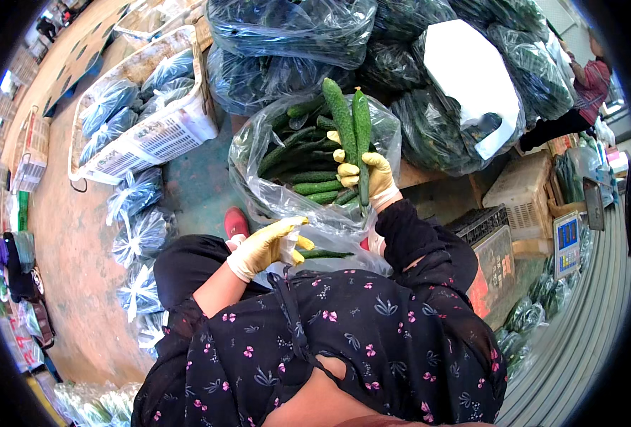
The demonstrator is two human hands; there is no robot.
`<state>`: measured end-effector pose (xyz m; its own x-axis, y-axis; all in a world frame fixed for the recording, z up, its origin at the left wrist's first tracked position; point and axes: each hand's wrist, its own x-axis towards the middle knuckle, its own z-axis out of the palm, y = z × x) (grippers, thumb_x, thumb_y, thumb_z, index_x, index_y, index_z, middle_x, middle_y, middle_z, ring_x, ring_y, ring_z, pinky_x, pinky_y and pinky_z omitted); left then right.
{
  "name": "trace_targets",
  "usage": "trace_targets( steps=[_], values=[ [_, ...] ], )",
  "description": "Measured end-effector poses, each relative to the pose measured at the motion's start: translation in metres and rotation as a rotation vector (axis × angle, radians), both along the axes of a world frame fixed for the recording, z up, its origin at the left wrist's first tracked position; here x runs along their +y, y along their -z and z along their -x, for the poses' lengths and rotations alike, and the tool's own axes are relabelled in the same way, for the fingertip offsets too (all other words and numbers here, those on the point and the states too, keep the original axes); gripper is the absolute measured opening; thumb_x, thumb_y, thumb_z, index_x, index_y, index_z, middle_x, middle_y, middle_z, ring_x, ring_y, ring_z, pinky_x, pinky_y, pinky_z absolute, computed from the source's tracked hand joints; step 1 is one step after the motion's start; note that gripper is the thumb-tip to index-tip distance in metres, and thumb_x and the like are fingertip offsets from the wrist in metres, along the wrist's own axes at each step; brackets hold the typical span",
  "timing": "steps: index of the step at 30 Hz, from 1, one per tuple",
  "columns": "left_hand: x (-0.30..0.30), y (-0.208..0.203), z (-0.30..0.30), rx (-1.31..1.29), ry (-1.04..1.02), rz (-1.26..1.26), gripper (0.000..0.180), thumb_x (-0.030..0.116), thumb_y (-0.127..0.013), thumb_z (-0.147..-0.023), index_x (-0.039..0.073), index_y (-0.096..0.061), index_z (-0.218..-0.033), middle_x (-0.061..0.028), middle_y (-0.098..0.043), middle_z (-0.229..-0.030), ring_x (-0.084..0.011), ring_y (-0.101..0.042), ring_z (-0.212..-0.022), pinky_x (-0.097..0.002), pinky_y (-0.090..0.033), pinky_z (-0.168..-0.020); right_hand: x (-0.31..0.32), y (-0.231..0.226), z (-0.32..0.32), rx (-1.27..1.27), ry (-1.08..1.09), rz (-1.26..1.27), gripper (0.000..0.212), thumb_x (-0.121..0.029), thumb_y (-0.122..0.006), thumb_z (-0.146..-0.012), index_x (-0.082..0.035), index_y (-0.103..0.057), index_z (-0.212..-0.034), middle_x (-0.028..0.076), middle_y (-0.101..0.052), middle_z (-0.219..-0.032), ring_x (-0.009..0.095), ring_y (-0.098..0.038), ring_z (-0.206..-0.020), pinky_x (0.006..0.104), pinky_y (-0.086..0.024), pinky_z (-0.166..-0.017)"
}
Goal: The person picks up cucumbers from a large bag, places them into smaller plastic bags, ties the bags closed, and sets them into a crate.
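My right hand [379,178], in a yellow glove, grips two long green cucumbers [362,132] side by side, standing nearly upright. They are above a large open clear plastic bag [247,151] full of cucumbers [315,188]. My left hand [260,250], also in a yellow glove, is nearer my lap. Its fingers are closed on the edge of a thin clear bag [290,248], which spreads across my lap. Inside or under that film lies another cucumber [326,253]; I cannot tell which.
Filled dark bags [287,35] are heaped behind the big bag, with a white sheet [465,75] on them. To the left stands a white crate [145,146] of tied bags, and more tied bags [143,235] line the floor. At right are a scale display [566,245] and another person [591,85].
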<state>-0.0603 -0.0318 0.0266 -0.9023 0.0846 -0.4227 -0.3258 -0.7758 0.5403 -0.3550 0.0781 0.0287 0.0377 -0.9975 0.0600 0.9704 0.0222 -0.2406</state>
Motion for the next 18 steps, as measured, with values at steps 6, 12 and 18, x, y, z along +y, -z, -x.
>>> trace_targets(
  steps=[6,12,18],
  values=[
    [0.0,0.004,-0.007,0.008,0.015,-0.005,0.055,0.044,-0.052,-0.098,0.018,-0.043,-0.146,-0.0206,-0.065,-0.113,-0.0281,-0.067,-0.082,-0.0404,-0.054,-0.077,0.024,-0.015,-0.014,0.1,-0.051,-0.061,0.088,-0.017,-0.069,-0.081,-0.007,-0.02,-0.155,0.012,-0.054,-0.114,0.014,-0.05,-0.074,0.029,-0.042,-0.063],
    [-0.002,0.007,-0.015,-0.081,-0.123,-0.062,0.06,0.046,-0.051,-0.096,0.027,-0.035,-0.15,-0.018,-0.065,-0.11,-0.0284,-0.067,-0.081,-0.0408,-0.054,-0.071,0.075,-0.025,0.009,1.082,-0.469,-0.351,0.076,-0.008,-0.072,-0.076,0.0,-0.039,-0.144,0.011,-0.064,-0.112,0.015,-0.06,-0.096,0.0283,-0.048,-0.086],
    [0.006,0.013,-0.023,-0.019,-0.025,-0.076,0.07,0.05,-0.06,-0.091,0.028,-0.031,-0.152,-0.0187,-0.064,-0.099,-0.0298,-0.066,-0.084,-0.041,-0.052,-0.075,0.088,-0.002,-0.044,1.555,-0.937,-0.389,0.077,-0.017,-0.065,-0.076,-0.006,-0.039,-0.148,0.007,-0.065,-0.098,0.014,-0.06,-0.079,0.0287,-0.049,-0.066]
  ],
)
